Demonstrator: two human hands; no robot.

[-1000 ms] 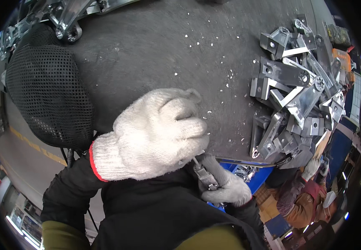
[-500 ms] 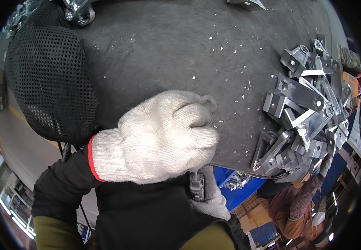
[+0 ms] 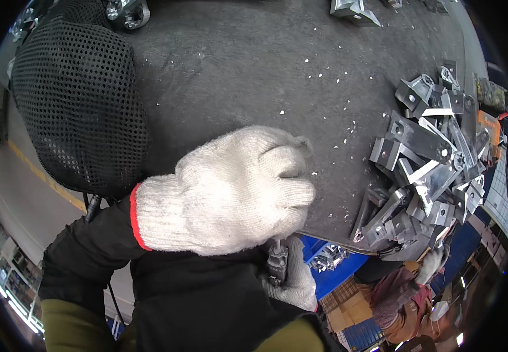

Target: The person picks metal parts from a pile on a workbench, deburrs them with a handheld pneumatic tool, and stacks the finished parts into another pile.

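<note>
My left hand [image 3: 230, 190], in a white knitted glove with a red cuff, reaches across the table's near edge. Its fingers are curled down and closed; whatever they grip is hidden beneath the glove. Just below it, my right hand [image 3: 301, 276], gloved as well, is wrapped round a small dark handheld power tool [image 3: 277, 263]. The tool's thin tip points up toward the underside of my left hand. Whether the tip touches anything is hidden.
A pile of grey metal brackets [image 3: 421, 155] lies on the dark tabletop [image 3: 224, 76] at right. More brackets [image 3: 356, 12] lie at the far edge. Black mesh [image 3: 78, 100] covers the left side. A blue bin [image 3: 339, 276] holds metal parts; another person's gloved hand [image 3: 433, 264] is lower right.
The whole view has shifted slightly, so the far brackets show more. Both my hands keep nearly the same pose. The other person's hand has moved lower and left.
</note>
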